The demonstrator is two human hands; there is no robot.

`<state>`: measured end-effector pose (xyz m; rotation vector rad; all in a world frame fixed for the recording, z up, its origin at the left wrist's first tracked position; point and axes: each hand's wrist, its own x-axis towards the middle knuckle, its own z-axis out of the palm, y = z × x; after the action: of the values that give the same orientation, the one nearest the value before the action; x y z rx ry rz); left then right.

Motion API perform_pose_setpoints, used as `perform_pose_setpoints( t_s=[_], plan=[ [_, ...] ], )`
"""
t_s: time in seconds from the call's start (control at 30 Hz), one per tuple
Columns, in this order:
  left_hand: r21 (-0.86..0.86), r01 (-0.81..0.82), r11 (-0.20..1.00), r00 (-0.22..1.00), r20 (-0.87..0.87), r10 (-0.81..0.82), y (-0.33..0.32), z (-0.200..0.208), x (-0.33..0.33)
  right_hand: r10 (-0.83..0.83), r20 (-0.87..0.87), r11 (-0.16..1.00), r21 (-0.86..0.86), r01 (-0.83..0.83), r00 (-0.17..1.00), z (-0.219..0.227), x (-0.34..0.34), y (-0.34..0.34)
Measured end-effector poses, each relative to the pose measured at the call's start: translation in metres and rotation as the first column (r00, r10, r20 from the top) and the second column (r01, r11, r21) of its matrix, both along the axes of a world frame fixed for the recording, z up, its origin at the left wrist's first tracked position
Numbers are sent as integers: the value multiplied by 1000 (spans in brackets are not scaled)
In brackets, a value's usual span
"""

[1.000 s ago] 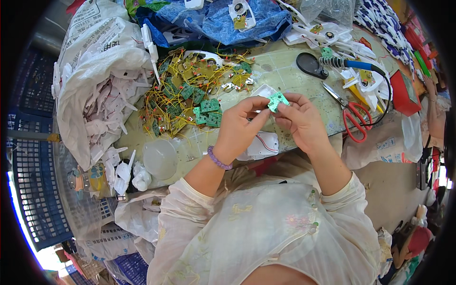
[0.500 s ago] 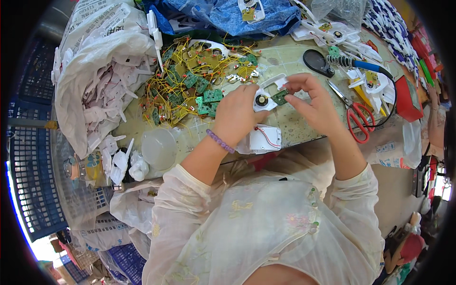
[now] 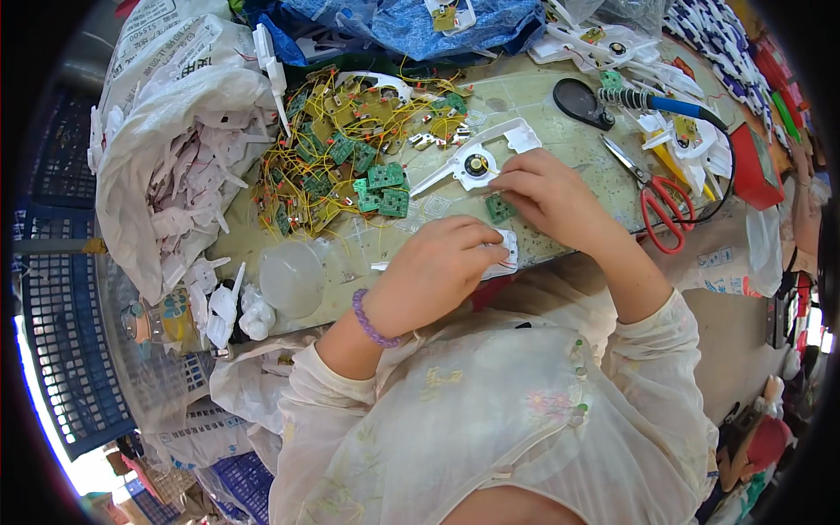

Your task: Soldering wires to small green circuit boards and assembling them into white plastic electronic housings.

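My left hand [image 3: 437,264], with a purple bead bracelet at its wrist, is closed on a white plastic casing [image 3: 511,254] at the table's near edge. The hand covers most of that casing. My right hand [image 3: 553,198] pinches a small green circuit board [image 3: 499,208] just beyond the casing. Past my fingertips, a white plastic shell [image 3: 518,135] with a round black-and-gold speaker [image 3: 477,165] lies on the table. Its long thin end points to the left.
A tangled heap of wired circuit boards [image 3: 337,166] covers the table's left half. Beside it stands a sack [image 3: 131,114] of white parts. To the right lie red-handled scissors [image 3: 667,210], a black round dish [image 3: 579,102] and a blue-handled soldering iron [image 3: 674,106].
The speaker shell has left my hands and lies on the table. My left hand has come nearer, onto the casing. My right hand has drawn the circuit board slightly nearer.
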<state>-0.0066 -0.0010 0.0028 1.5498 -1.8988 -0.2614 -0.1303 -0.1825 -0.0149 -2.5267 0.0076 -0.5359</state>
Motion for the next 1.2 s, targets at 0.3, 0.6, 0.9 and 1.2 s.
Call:
perform_pose_setpoints(
  t_s=[0.3, 0.6, 0.9, 1.2],
  plan=[
    [13, -133, 991, 990, -48, 134, -6, -7, 1, -285, 29, 922, 280, 266, 958, -12, -43, 28],
    [132, -162, 978, 939, -283, 194, -5, -8, 4, -328, 98, 850, 465, 248, 940, -9, -36, 49],
    [266, -198, 943, 736, -595, 323, -1, -15, -2, -268, -204, 493, 811, 316, 942, 0, -34, 57],
    [239, -202, 950, 824, -482, 297, -3, -8, 3, -328, -72, 624, 732, 274, 942, -5, -33, 59]
  ],
)
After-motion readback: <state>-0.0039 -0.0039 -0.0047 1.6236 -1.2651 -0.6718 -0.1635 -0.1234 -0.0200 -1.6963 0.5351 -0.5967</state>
